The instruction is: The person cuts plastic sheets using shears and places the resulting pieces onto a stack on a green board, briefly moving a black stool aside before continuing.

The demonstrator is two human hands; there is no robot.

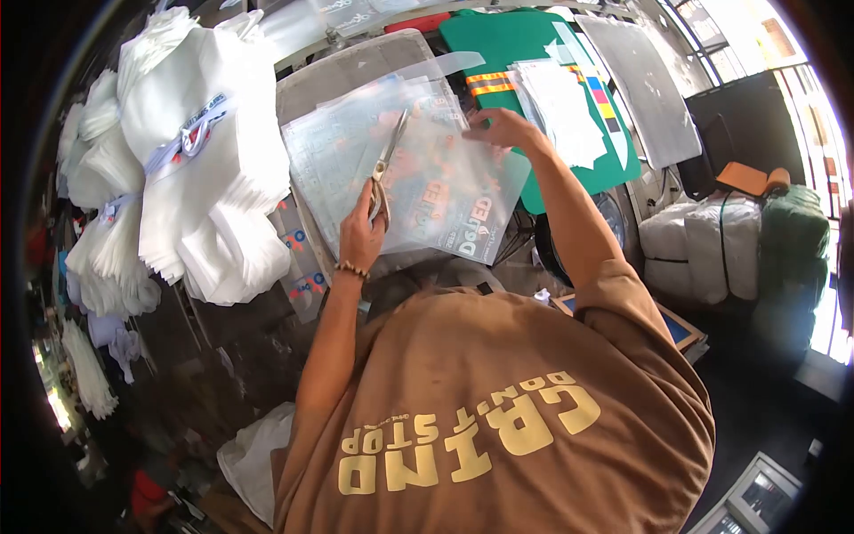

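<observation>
My left hand [363, 227] is closed round the handles of metal scissors [382, 167], whose blades point up and away over a stack of translucent printed sheets [418, 182]. Red and white lettering shows on the sheets, which lie on a grey board. Over the right edge of the stack is my right hand [500, 129], with its fingers bent; whether they pinch a sheet edge cannot be made out. A green board [583, 191] with an orange reflective band lies just right of the sheets and carries white papers [560, 111].
Bundles of white bags [205, 151] hang tied at the left. A grey panel [640, 89] lies beyond the green board. Wrapped white bales [703, 249] and a green bundle [792, 258] stand at the right, with an orange item [743, 178] on top.
</observation>
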